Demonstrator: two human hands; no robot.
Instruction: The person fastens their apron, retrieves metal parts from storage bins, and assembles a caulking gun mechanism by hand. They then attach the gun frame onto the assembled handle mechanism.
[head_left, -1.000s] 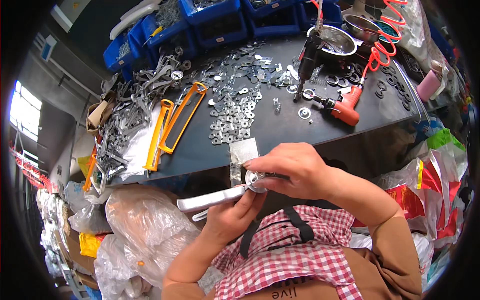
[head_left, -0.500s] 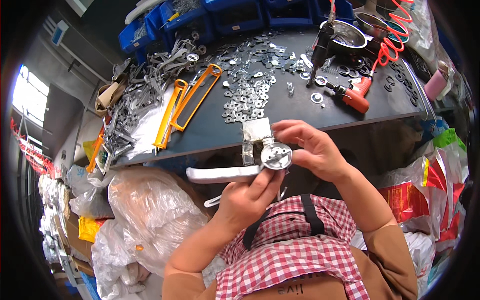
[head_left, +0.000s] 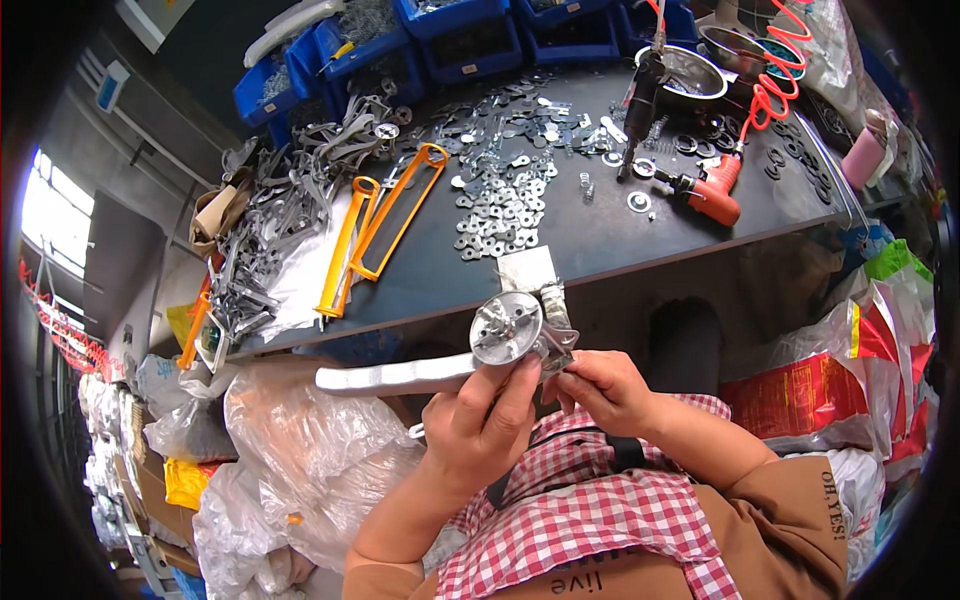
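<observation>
A silver lever door handle (head_left: 395, 377) is in my left hand (head_left: 475, 430), whose thumb and fingers close round it beneath the round disc at its end. The disc (head_left: 506, 328) faces up, tilted, with holes and a metal piece in its middle. My right hand (head_left: 612, 390) is beside it, thumb and fingertips pinched together against the disc's right underside, near a small metal part (head_left: 560, 345). What the pinch holds is hidden. Just beyond, a pale metal block (head_left: 527, 270) juts from the bench edge, partly behind the handle.
Flat metal plates (head_left: 500, 210) lie in a pile on the dark bench (head_left: 420, 265). Orange frames (head_left: 400, 215) and heaped handles (head_left: 260, 250) are left. A red air driver (head_left: 712, 190), a hanging black driver (head_left: 640, 110) and steel bowl (head_left: 690, 75) are right. Blue bins (head_left: 465, 50) line the back.
The handle has come left and nearer to me, its disc tilting more to view. My right hand has moved from the disc's far right side down to its near right, fingers now pinched.
</observation>
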